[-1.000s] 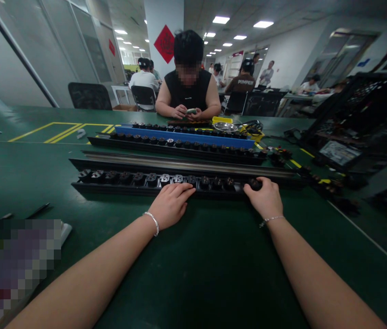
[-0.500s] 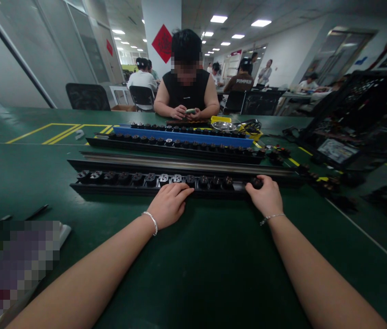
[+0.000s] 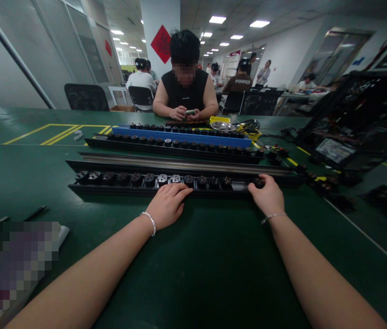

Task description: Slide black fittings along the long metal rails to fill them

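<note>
A long black channel (image 3: 132, 189) lies across the table before me, with a row of round black socket modules (image 3: 149, 179) seated in it. My left hand (image 3: 170, 203) grips the channel's front edge near its middle, fingers over the rim and thumb stretched along it. At the channel's right part, my right hand (image 3: 268, 195) pinches another round black socket module (image 3: 258, 183) between thumb and fingers; the hand partly covers it. A gap separates this piece from the last module in the row. Whether it touches the channel floor I cannot tell.
Behind lie a long dark rail (image 3: 180, 163), another filled black channel (image 3: 173, 147) and a blue one (image 3: 180, 136). Loose black parts (image 3: 326, 185) and a large open black case (image 3: 344, 119) stand right. A person (image 3: 185, 91) sits opposite, holding a small object. A pen (image 3: 36, 213) lies left.
The right hand has shifted very slightly to the right with the socket module. The left hand stays on the channel; the whole view has drifted a little.
</note>
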A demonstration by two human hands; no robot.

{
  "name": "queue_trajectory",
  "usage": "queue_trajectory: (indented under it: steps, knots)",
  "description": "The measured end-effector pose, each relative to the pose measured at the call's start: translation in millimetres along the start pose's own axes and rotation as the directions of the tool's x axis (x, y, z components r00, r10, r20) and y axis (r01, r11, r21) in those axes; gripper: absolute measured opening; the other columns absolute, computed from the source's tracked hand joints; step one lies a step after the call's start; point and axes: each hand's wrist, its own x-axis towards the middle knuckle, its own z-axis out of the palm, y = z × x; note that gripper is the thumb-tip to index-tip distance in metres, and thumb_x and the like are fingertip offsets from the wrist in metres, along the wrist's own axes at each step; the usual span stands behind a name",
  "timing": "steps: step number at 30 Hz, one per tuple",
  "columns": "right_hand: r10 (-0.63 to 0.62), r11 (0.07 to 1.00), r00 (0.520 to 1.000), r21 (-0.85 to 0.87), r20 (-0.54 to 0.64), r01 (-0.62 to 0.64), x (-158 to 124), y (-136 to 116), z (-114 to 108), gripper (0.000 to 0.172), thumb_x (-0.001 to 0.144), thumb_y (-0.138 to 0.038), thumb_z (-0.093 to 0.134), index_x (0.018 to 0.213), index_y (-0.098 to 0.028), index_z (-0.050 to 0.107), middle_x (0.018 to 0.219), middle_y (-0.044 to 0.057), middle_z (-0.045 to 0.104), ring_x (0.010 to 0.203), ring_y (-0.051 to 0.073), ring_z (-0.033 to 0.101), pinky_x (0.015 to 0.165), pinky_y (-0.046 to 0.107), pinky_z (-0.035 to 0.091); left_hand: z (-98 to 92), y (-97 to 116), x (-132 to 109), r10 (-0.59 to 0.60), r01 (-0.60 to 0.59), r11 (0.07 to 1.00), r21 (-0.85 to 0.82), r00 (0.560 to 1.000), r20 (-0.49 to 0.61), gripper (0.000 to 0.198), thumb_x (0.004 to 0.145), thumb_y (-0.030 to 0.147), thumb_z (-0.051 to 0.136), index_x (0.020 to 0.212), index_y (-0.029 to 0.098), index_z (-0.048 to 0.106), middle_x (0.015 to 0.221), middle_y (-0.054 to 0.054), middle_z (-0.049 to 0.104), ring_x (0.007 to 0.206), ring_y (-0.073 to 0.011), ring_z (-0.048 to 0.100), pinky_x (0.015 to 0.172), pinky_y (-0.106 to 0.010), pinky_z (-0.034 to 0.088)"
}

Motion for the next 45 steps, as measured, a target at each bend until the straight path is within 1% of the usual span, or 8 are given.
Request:
queue_trajectory:
  steps: [6, 11, 19, 30, 45]
  knots:
    - [0.04, 0.999, 0.999, 0.01, 0.021, -0.04, 3.1, 1.5, -3.7, 0.052, 0.069, -0.039, 0.053, 0.117, -0.017, 0.053, 0.109, 0.012, 0.061, 0.095, 0.025, 0.057, 0.082, 0.036, 0.043, -0.4, 0.3, -0.1, -0.003, 0.003, 1.0, -0.009, 1.0, 0.001, 0.049, 0.077, 0.013, 0.051, 0.125, 0.021, 0.045, 0.122, -0.007, 0.052, 0.113, -0.0227, 0.047, 0.095, -0.041, 0.038]
    - [0.019, 1.0, 1.0, 0.013, 0.01, -0.02, 4.9, 4.0, -3.5, 0.049, 0.069, -0.039, 0.052, 0.113, -0.018, 0.056, 0.106, 0.011, 0.062, 0.092, 0.024, 0.057, 0.081, 0.036, 0.044, 0.2, -0.3, 0.1, -0.001, 0.0, 1.0, -0.017, 1.0, -0.007, 0.05, 0.077, 0.013, 0.051, 0.126, 0.022, 0.045, 0.122, -0.007, 0.052, 0.113, -0.0233, 0.047, 0.095, -0.043, 0.039]
    - [0.052, 0.999, 0.998, -0.004, 0.034, -0.052, 5.8, 3.9, -3.7, 0.049, 0.068, -0.04, 0.052, 0.111, -0.018, 0.058, 0.105, 0.011, 0.062, 0.093, 0.025, 0.057, 0.082, 0.037, 0.044, 0.0, -0.5, 0.1, -0.001, 0.001, 1.0, -0.012, 1.0, 0.003, 0.049, 0.077, 0.013, 0.051, 0.125, 0.021, 0.045, 0.122, -0.007, 0.052, 0.113, -0.0224, 0.047, 0.095, -0.041, 0.039]
    - [0.03, 0.999, 0.999, 0.015, -0.02, -0.03, 5.1, 7.0, -1.9, 0.045, 0.068, -0.04, 0.052, 0.106, -0.018, 0.061, 0.102, 0.01, 0.063, 0.091, 0.024, 0.057, 0.081, 0.036, 0.044, -0.4, -0.5, 0.1, 0.003, -0.003, 1.0, -0.023, 1.0, -0.005, 0.051, 0.077, 0.013, 0.05, 0.126, 0.023, 0.044, 0.121, -0.007, 0.052, 0.112, -0.0229, 0.048, 0.095, -0.043, 0.039]
    - [0.095, 0.995, 0.995, -0.007, -0.018, -0.096, 9.6, 10.6, -6.7, 0.046, 0.068, -0.038, 0.051, 0.108, -0.017, 0.061, 0.104, 0.011, 0.063, 0.093, 0.026, 0.058, 0.081, 0.037, 0.045, -1.2, -0.5, 0.1, 0.001, -0.001, 1.0, -0.022, 1.0, 0.011, 0.05, 0.077, 0.013, 0.05, 0.126, 0.021, 0.045, 0.122, -0.007, 0.052, 0.113, -0.0231, 0.046, 0.096, -0.043, 0.038]
